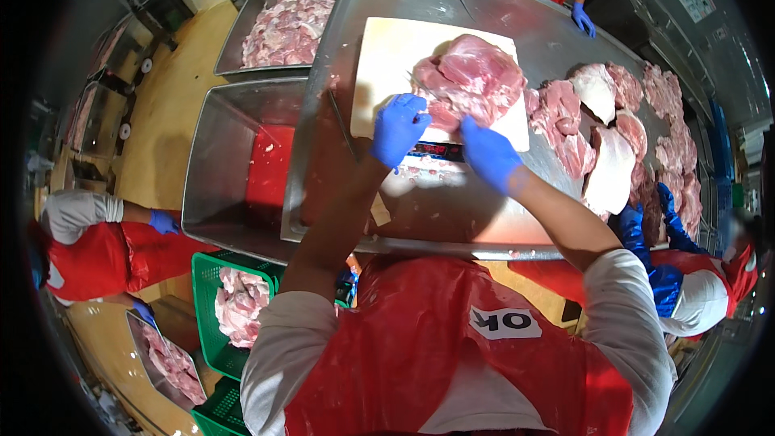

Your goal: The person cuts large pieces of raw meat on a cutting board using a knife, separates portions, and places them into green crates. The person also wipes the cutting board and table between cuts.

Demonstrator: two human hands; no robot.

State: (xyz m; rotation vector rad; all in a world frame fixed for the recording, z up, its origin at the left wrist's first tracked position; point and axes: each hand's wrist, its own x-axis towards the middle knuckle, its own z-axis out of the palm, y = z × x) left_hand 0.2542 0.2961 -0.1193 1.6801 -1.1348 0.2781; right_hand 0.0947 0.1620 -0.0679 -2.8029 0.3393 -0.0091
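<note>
A large piece of raw pink meat [472, 77] lies on a white cutting board [383, 52] on the metal table. My left hand [400, 131], in a blue glove, is closed at the board's near edge, left of the meat; what it may hold is hidden. Fingers stretched forward, my right hand [490, 155] in the same kind of glove touches the meat's near edge. Between my hands shows a dark scale display [436, 149] with red digits. A thin knife-like tool [342, 123] rests on the table left of the board.
Several meat pieces [609, 165] cover the table's right side. At left stand a metal bin of meat [289, 31] and a deep metal bin [214, 165]; below them is a green crate [211, 315]. Co-workers stand across the table, at left and at right; a knife [464, 2] is at the far one's hand.
</note>
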